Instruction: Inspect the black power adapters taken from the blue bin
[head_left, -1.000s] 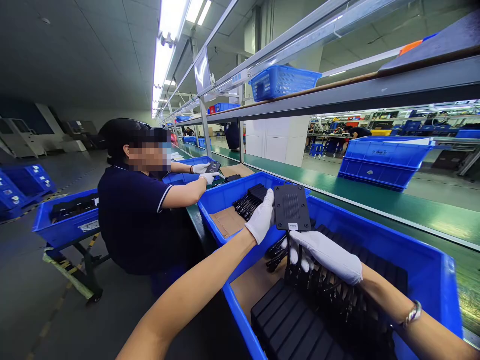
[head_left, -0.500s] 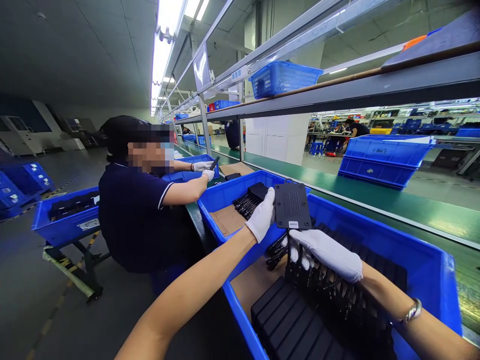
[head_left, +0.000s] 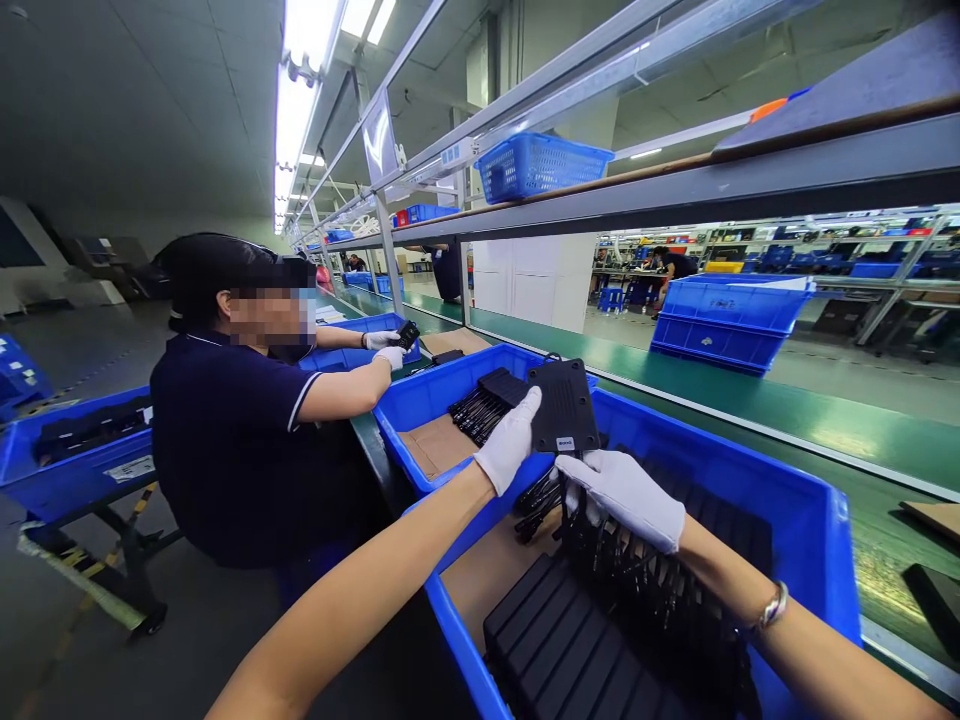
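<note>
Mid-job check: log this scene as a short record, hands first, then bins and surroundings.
Left hand: gloved, grip on left side of black box
Right hand: gloved, at the box's lower edge; exact contact unclear
Label: white, near that edge
Near bin: blue; stacked boxes, cables
Next bin: blue; cabled boxes, cardboard
Co-worker: at picture left, gloved hands holding dark object
Shelf: blue basket on it
</note>
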